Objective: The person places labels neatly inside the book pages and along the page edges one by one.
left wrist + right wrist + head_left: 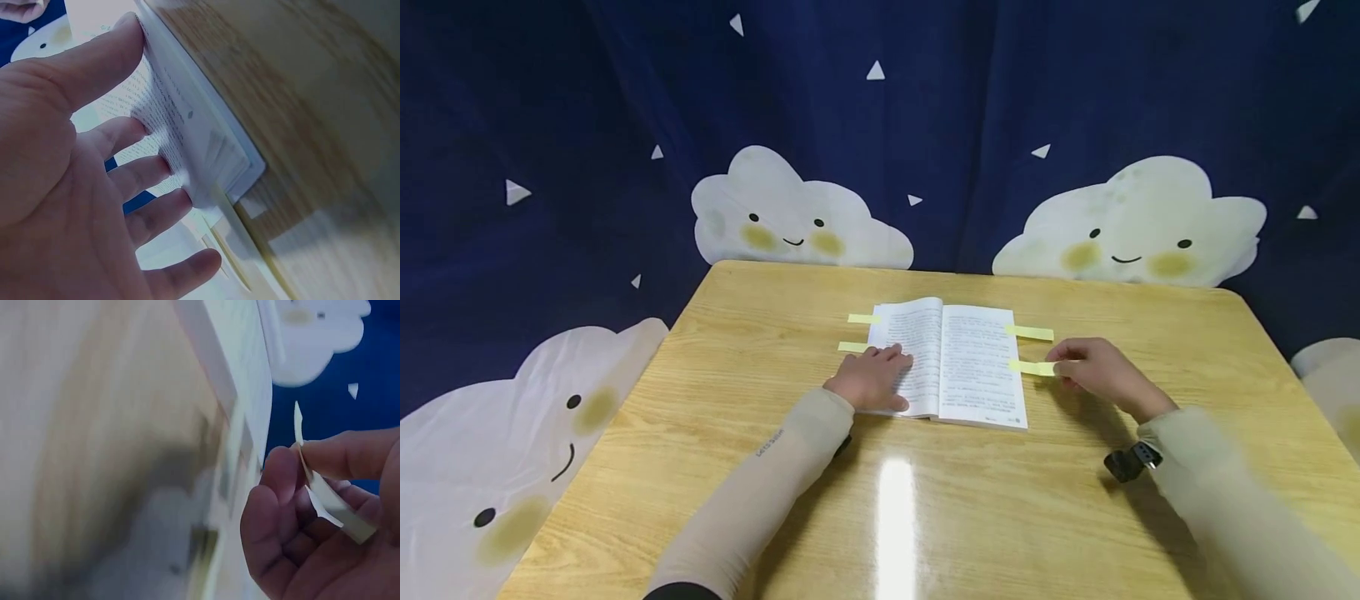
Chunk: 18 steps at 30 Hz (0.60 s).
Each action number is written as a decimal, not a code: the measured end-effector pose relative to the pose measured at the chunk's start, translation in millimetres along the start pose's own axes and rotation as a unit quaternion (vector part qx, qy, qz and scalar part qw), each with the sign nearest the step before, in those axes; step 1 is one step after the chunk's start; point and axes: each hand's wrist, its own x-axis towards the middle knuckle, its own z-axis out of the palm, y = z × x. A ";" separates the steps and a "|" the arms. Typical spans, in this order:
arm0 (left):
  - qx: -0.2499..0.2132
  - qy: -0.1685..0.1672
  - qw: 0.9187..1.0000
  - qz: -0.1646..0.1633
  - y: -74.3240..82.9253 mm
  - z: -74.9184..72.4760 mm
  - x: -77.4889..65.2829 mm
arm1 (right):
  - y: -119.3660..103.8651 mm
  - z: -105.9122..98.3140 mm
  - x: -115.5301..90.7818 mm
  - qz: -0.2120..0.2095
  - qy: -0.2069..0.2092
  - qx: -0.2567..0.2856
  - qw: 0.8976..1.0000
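Observation:
An open book [981, 367] of printed text lies on the wooden table, with yellow sticky strips sticking out from both side edges. My left hand [874, 379] rests on the left page, its fingers spread; the left wrist view shows the fingertips and thumb of that hand [94, 156] against the page [181, 131]. Just off the right edge of the book is my right hand [1093, 369], by the lower right sticky strip [1030, 367]. In the right wrist view, the thumb and index finger of my right hand [306, 506] pinch a pale yellow sticky strip [298, 422]. More pale yellow paper [350, 525] shows against the palm.
An upper right sticky strip [1032, 332] and two left ones, at the top [859, 318] and below it [852, 347], jut out past the pages. The wooden table [1000, 508] extends around the book. A dark blue curtain [955, 125] with printed clouds hangs behind.

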 end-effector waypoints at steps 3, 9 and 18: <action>0.002 0.006 1.000 0.000 -1.5 2.4 -0.2 | -4.3 15.3 0.2 0.000 -0.013 0.002 1.000; 0.003 0.010 1.000 0.000 -2.8 5.6 1.8 | -5.2 32.9 -2.8 -0.021 -0.037 0.016 0.999; -0.005 0.012 1.000 0.003 -3.0 4.9 0.8 | 5.0 39.2 1.4 -0.048 -0.067 0.041 0.996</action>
